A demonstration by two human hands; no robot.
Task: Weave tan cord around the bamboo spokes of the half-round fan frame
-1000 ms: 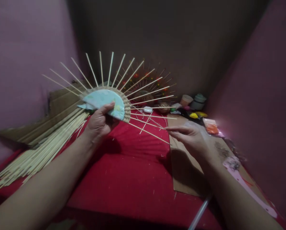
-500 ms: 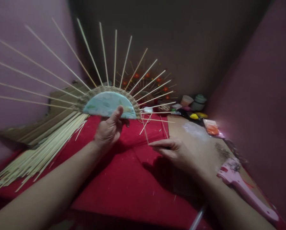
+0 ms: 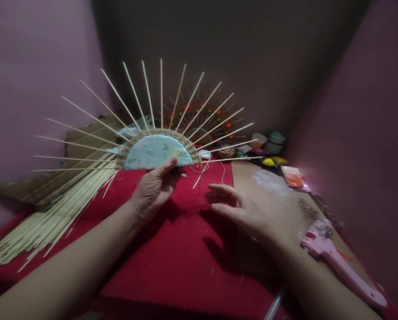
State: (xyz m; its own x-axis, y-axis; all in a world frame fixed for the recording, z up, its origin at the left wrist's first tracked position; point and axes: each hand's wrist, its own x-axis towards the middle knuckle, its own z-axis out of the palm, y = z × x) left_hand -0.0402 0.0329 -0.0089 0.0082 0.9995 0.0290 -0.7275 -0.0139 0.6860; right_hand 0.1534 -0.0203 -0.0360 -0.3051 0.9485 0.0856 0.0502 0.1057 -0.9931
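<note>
A half-round piece [image 3: 155,150] with pale blue patterned cloth, a woven twine rim [image 3: 159,132] and thin wooden sticks fanning outward is held upright. My left hand [image 3: 157,184] grips it at its straight lower edge, thumb on the cloth and fingers behind. From the rim's right end a length of twine [image 3: 223,171] hangs and loops on the red cloth. My right hand [image 3: 234,204] hovers just right of the twine, fingers apart, with nothing seen between them. One loose short stick [image 3: 200,175] lies below the rim's right end.
A bundle of sticks [image 3: 52,222] lies at left, by cardboard [image 3: 85,151]. A pink glue gun [image 3: 339,262] rests at right. Behind stand a similar fan with orange flowers [image 3: 205,115], a ball of twine [image 3: 227,151], a cup [image 3: 258,140] and a jar [image 3: 275,142]. Red cloth [image 3: 172,266] covers the table.
My right hand has let go of the twine, and its fingers have parted. The fan has turned and moved slightly right and down in view, with my left hand still gripping it.
</note>
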